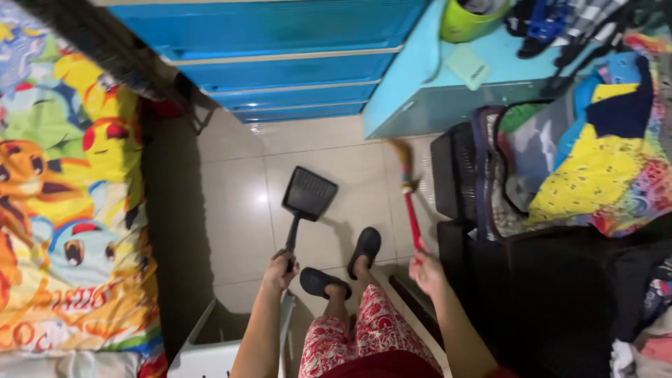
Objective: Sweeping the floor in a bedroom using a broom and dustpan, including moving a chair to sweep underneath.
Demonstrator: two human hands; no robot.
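Although the red-handled brush [407, 199] is blurred, so that its bristle end near the top cannot be made out clearly, its lower handle end is seen clasped in the right hand [427, 271], whose fingers are closed around it; the brush extends up and away from that hand, over the floor beside the black bag [455, 175]. The black dustpan [308, 194] is held by its handle in the left hand [280, 269], fingers wrapped shut around the grip, with the pan's scoop raised ahead of the hand, above the tiles. Both forearms are cut off by the lower edge of the view. Two feet in dark slippers [364, 246] are placed between the hands, below red patterned trousers [364, 336]. The floor [231, 210] is laid with pale glossy tiles on which a light is reflected. A white bin or basket [203, 350], only partly visible, stands at the lower edge. A bed with a cartoon-printed cover [70, 196] is located to the left, blue drawers [280, 63] at the top, and a turquoise table [420, 91] bearing a green container [469, 21] at upper right. Colourful cloth [595, 168] is heaped over the open bag at right.
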